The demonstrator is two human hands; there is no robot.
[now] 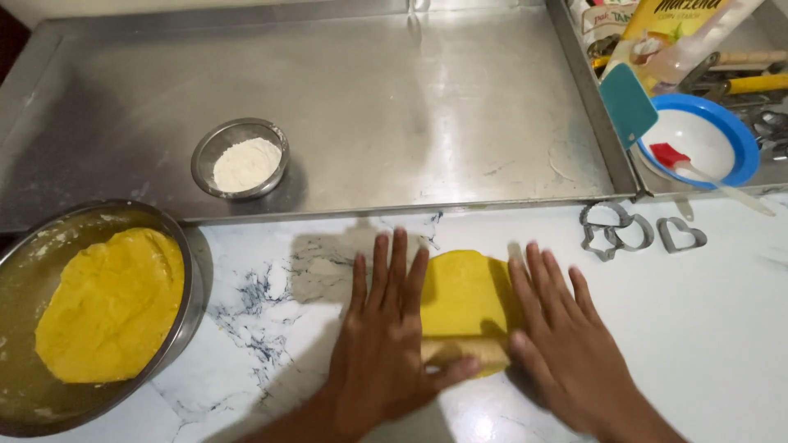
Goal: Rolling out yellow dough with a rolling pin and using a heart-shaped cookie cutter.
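Where the white marble-patterned counter (722,328) meets the near edge of the view, two bare hands lie flat over a rolling pin (468,353), of which only a short pale stretch shows between them. Left hand (382,336): palm down, fingers spread wide and pointing far, thumb reaching right across the pin. Right hand (558,328): palm down, fingers spread and angled far-left, heel resting over the pin's right part; neither hand closes around anything. Yellow dough piece (464,291): flattened, lying on the counter between the two hands, its near edge under the pin, its far edge rounded. Large metal bowl (185,271): near left, on the counter, holding a bigger mass of yellow dough (111,303), well apart from the hands. Steel tray (394,90): broad, shallow, far of the dough piece, spanning most of the far scene. Small metal bowl of white flour (242,160): on the tray, left of centre. Metal cookie cutters (616,230): on the counter, far right of the hands, one of them a heart cutter (680,234) lying just to the right of the cluster. Blue-rimmed white bowl (698,139): far right, beyond the tray's edge, with a red-headed brush (681,160) resting in it and a teal spatula (628,102) leaning beside it.
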